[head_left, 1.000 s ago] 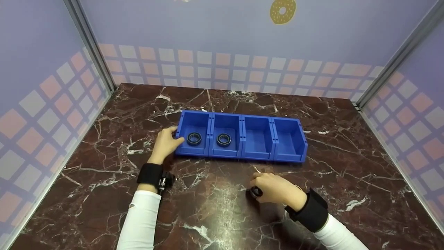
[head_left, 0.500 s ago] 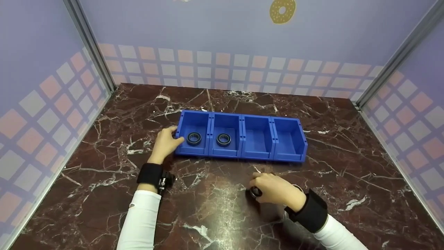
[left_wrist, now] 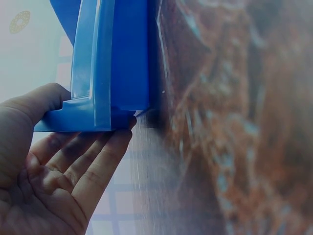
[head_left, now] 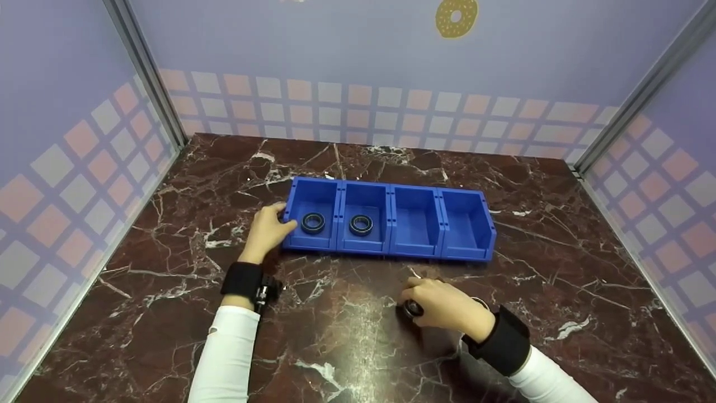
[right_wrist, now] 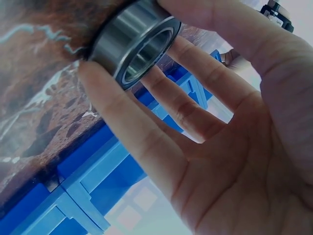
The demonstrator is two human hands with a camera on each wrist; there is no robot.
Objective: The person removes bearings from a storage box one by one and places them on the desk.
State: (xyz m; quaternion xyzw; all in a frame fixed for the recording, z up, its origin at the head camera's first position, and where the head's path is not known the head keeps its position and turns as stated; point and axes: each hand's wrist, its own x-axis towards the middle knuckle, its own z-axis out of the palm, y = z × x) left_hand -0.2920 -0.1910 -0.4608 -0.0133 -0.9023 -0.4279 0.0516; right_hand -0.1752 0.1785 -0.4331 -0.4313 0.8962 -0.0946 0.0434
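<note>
A row of joined blue storage bins (head_left: 415, 250) sits on the dark marbled table. My left hand (head_left: 268, 232) grips the outer wall of the leftmost bin; in the left wrist view, the thumb lies on one side of the blue plastic (left_wrist: 100, 68) and the fingers on the other. One ball bearing (head_left: 313, 230) lies in the leftmost bin, another bearing (head_left: 361, 233) in the bin beside it. In front of the row, my right hand (head_left: 444, 305) holds a metal bearing (right_wrist: 110, 51) between thumb and fingers, on edge at the tabletop.
The two right-hand bins (head_left: 417, 215) hold nothing visible. Part of a ring-shaped thing (head_left: 481, 303) shows behind the right wrist, mostly hidden. Patterned panels (head_left: 358, 106) stand behind and on both sides of the table (head_left: 347, 347).
</note>
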